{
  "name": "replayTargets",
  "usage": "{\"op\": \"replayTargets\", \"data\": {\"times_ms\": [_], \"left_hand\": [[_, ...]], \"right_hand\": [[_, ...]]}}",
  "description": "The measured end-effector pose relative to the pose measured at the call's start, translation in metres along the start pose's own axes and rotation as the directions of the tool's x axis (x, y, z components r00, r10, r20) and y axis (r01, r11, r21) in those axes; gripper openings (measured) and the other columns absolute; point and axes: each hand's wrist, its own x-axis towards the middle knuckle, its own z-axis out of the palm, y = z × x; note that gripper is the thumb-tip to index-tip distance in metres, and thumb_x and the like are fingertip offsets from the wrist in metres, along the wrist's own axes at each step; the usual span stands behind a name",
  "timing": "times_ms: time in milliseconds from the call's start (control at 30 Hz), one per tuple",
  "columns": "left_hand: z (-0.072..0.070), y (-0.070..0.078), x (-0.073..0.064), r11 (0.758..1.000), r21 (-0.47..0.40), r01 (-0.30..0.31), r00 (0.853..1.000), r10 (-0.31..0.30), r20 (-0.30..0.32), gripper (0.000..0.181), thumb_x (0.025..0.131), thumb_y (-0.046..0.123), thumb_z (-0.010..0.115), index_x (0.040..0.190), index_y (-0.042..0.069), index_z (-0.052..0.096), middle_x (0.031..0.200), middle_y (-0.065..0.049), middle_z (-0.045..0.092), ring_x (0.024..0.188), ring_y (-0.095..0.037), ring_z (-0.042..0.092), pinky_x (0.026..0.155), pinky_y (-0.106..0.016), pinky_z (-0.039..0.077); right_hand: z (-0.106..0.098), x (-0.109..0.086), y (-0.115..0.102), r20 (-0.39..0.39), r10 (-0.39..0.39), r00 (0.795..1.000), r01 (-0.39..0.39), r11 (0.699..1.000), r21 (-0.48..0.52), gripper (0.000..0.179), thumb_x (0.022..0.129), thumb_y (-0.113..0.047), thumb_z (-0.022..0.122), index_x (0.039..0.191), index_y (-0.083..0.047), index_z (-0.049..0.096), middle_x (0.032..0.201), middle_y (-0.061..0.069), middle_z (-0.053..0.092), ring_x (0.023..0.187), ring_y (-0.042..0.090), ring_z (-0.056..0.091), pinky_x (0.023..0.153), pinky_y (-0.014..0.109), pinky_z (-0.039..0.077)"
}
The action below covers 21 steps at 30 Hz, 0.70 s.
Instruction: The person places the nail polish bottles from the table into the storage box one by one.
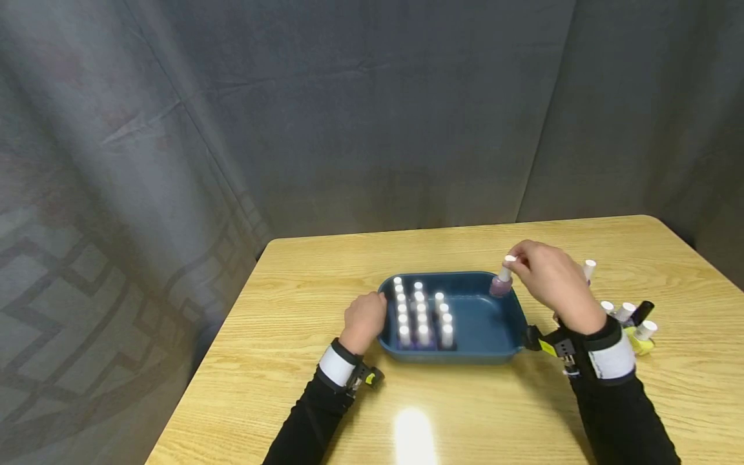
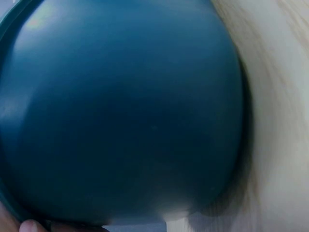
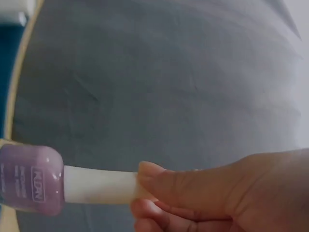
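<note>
Closest to my head camera are two black sleeves: the left sleeve and, across from it, the right sleeve, each ending in a wrist strap with a white band. Working from the left, I have the left hand at the near end of the tray, its fingers curled over the left rim; my left wrist view is mostly the tray's blue outer wall, with fingertips just showing at the edge.

Inside the tray I see three rows of white-capped bottles, the left row, the middle row and the right row, all in the left part, with bare blue floor to their right.

Over the tray's far right corner I have the purple bottle, clamped by its white cap between the thumb and fingers of the right hand. I can't tell whether its base touches the rim.

Further right on the wooden table, partly behind that arm, I make out more white caps, a black cap and a yellow bottle. A grey curtain hangs behind.
</note>
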Motion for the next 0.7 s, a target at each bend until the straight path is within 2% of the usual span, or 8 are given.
{"op": "replayTargets", "data": {"times_ms": [133, 367, 567, 700], "left_hand": [[0.001, 0.001, 0.000, 1.000, 0.003, -0.004, 1.000, 0.004, 0.005, 0.045, 0.098, 0.030, 0.036, 0.078, 0.002, 0.065, 0.075, -0.015, 0.066, 0.067, -0.028, 0.063, 0.049, -0.038, 0.047], [0.002, 0.002, 0.000, 1.000, -0.007, -0.031, 1.000, 0.031, 0.000, 0.043, 0.098, 0.028, 0.037, 0.076, 0.002, 0.064, 0.072, -0.015, 0.064, 0.063, -0.027, 0.062, 0.046, -0.036, 0.045], [0.000, -0.001, 0.000, 1.000, -0.002, -0.011, 1.000, 0.011, -0.005, 0.044, 0.098, 0.029, 0.037, 0.078, 0.001, 0.065, 0.075, -0.016, 0.065, 0.066, -0.028, 0.063, 0.049, -0.039, 0.048], [-0.001, -0.003, 0.001, 1.000, 0.006, 0.001, 1.000, -0.001, 0.007, 0.044, 0.098, 0.030, 0.036, 0.081, 0.001, 0.065, 0.077, -0.016, 0.066, 0.068, -0.029, 0.064, 0.050, -0.039, 0.048]], "right_hand": [[0.017, 0.001, -0.014, 0.049, -0.062, 0.997, 0.063, 0.998, -0.021, 0.017, 0.087, -0.014, 0.061, 0.091, 0.002, 0.061, 0.071, 0.009, 0.058, 0.059, 0.018, 0.048, 0.048, 0.027, 0.033], [0.032, -0.001, -0.026, 0.033, -0.117, 0.993, 0.118, 0.993, -0.025, 0.015, 0.083, -0.013, 0.067, 0.087, 0.000, 0.061, 0.066, 0.004, 0.056, 0.055, 0.014, 0.046, 0.046, 0.026, 0.033], [0.039, 0.017, -0.037, 0.085, -0.195, 0.977, 0.202, 0.976, -0.087, 0.014, 0.080, -0.013, 0.070, 0.073, -0.007, 0.059, 0.062, 0.001, 0.056, 0.055, 0.014, 0.051, 0.043, 0.030, 0.037], [0.048, 0.031, -0.040, 0.135, -0.231, 0.964, 0.244, 0.966, -0.090, 0.017, 0.078, -0.010, 0.070, 0.067, -0.008, 0.057, 0.060, 0.001, 0.055, 0.053, 0.015, 0.051, 0.041, 0.031, 0.038]]}}
